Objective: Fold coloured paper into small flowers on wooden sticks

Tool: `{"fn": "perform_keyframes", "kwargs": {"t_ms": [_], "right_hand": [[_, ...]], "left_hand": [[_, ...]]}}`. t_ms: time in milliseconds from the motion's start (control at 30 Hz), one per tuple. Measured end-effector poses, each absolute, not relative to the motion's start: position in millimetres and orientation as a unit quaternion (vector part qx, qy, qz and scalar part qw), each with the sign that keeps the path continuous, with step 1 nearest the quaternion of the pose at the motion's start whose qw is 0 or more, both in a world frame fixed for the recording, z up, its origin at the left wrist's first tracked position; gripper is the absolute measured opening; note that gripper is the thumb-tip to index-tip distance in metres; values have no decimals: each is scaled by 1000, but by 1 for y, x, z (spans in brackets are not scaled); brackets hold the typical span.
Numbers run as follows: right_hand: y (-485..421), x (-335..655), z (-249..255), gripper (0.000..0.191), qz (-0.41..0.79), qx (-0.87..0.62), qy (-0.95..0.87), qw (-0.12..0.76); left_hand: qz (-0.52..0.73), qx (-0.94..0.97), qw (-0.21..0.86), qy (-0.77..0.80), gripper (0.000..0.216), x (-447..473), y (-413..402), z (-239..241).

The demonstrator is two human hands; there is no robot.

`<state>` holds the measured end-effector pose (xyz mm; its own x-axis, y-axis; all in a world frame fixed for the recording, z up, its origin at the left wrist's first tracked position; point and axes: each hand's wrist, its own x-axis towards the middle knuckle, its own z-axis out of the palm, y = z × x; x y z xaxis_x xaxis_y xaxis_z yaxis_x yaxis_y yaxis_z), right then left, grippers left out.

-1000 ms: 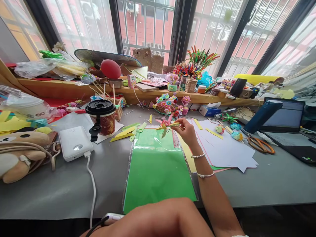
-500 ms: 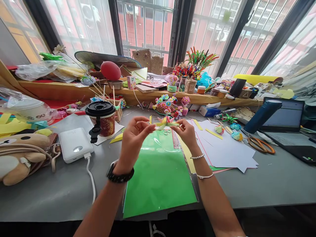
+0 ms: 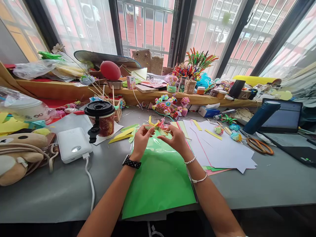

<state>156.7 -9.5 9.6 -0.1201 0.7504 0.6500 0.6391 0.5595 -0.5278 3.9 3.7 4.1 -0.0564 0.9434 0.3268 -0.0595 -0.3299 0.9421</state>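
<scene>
Above the far end of a green sheet (image 3: 158, 177), both hands meet at a small folded paper piece (image 3: 158, 124) in yellow, pink and pale green. My left hand (image 3: 143, 140) pinches its left side between thumb and fingertips. On the other side, my right hand (image 3: 176, 138) has thumb and fingers closed on the pale green part. Fingers cover some of the piece, so its full shape is hidden. Yellow paper strips (image 3: 122, 135) lie on the desk to the left of my left hand.
A lidded coffee cup (image 3: 102, 123) and a white power bank (image 3: 74, 144) stand on the left. White paper sheets (image 3: 222, 151), orange-handled scissors (image 3: 260, 146), a dark blue bottle (image 3: 261, 117) and a laptop (image 3: 283, 115) are on the right. Craft flowers (image 3: 166, 105) sit behind.
Both hands have come closer together and slightly lower. The paper piece, stretched out between them before, is now bunched between the fingers, with a yellow part pointing up.
</scene>
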Motion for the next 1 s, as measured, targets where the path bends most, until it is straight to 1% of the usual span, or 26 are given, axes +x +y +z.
{"fn": "perform_keyframes", "kwargs": {"t_ms": [67, 167, 267, 400, 567, 733, 1000], "right_hand": [[-11, 159, 12, 34, 98, -446, -762, 459], [-12, 167, 20, 33, 131, -445, -734, 496], [-13, 174, 26, 25, 97, -446, -722, 519], [-11, 174, 25, 19, 82, -403, -762, 501], [-7, 165, 17, 20, 98, -382, -789, 471], [-3, 164, 11, 22, 109, -390, -797, 448], [-1, 167, 12, 23, 130, -408, -791, 436]], "left_hand": [[604, 552, 412, 401, 26, -1, 6, 2], [579, 588, 405, 394, 23, -5, 6, 1], [538, 627, 408, 387, 20, -5, 4, 3], [511, 665, 409, 359, 19, -4, 3, 4], [523, 636, 458, 335, 38, -3, 2, 1], [516, 626, 485, 327, 28, 1, -1, -2], [526, 617, 470, 349, 23, 5, -3, -3]]}}
